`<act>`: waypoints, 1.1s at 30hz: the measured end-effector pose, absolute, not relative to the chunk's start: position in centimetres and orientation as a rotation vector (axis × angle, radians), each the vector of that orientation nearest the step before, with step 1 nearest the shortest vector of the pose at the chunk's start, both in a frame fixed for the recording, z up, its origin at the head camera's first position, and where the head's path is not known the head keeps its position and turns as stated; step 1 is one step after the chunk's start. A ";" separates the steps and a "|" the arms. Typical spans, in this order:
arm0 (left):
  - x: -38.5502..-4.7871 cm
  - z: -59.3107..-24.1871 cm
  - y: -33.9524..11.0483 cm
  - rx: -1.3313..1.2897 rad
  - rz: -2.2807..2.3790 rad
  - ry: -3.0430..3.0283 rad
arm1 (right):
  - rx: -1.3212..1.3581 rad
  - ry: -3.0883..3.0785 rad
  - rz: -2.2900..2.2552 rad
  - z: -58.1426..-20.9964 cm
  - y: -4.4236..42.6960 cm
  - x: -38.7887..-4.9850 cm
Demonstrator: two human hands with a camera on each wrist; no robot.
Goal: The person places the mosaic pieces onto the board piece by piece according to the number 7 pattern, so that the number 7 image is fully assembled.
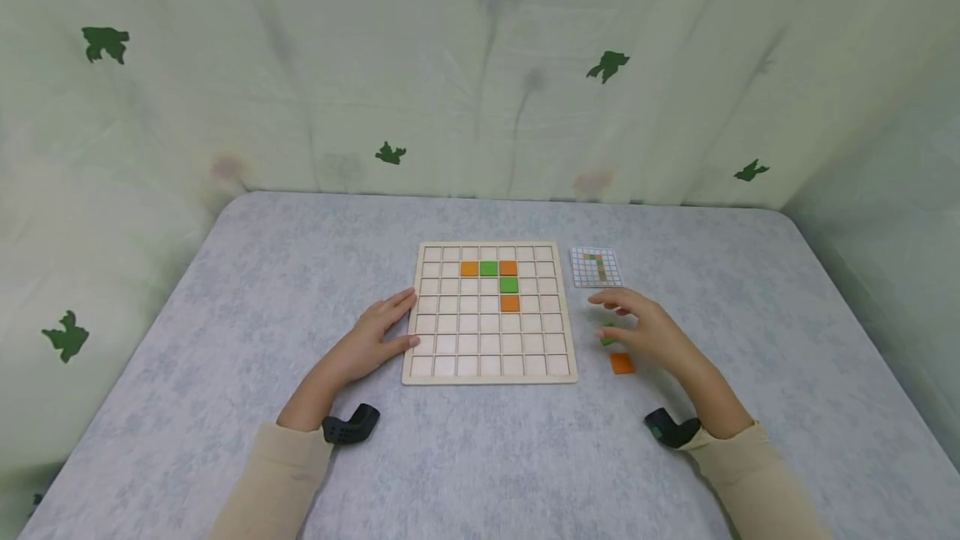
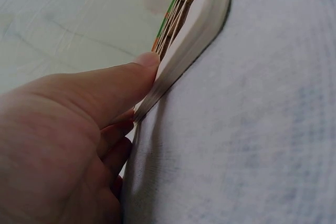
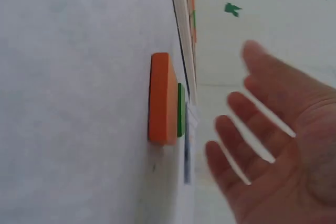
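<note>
A wooden grid board [image 1: 457, 346] lies on the table with orange and green square tiles set in its upper cells, such as a green tile [image 1: 489, 268] and an orange tile [image 1: 510, 303]. My left hand [image 1: 369, 338] rests at the board's left edge, thumb and fingertips touching the frame, fingers fairly straight. My right hand [image 1: 651, 330] hovers right of the board with spread, slightly bent fingers and nothing in them. Beneath it lie a loose green tile [image 1: 607, 340], partly hidden by the thumb, and a loose orange tile [image 3: 160, 98].
A small pattern card [image 1: 596, 267] printed with a grid and coloured squares lies right of the board's top corner. Dark wrist devices sit on both wrists. A pale curtain [image 1: 450, 65] with green shapes hangs behind the grey-blue table [image 1: 480, 457].
</note>
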State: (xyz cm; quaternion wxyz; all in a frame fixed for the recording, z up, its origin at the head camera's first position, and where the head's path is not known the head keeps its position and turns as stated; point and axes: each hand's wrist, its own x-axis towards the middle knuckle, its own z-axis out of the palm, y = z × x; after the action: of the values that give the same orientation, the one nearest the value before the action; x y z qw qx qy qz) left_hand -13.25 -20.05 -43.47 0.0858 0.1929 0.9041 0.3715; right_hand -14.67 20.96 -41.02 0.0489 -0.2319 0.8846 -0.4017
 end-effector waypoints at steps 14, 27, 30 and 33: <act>-13.3 -43.5 -20.2 0.585 1.110 2.690 | -0.628 2.661 -1.119 -42.3 22.3 -14.6; -13.4 -43.7 -20.2 0.579 1.119 2.682 | -1.003 2.691 -1.272 -40.0 15.6 -15.5; -13.4 -43.6 -20.2 0.583 1.123 2.679 | -1.000 2.664 -1.297 -40.8 13.9 -15.9; -13.4 -43.6 -20.2 0.585 1.122 2.685 | -0.944 2.640 -1.306 -41.8 12.7 -16.1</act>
State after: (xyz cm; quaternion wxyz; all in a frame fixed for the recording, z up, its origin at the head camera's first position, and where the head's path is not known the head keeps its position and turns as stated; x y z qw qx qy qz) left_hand -13.35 -20.15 -43.60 0.0869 0.1964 0.9012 0.3765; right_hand -16.13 12.66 -41.76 0.0244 -0.3051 0.8533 -0.4221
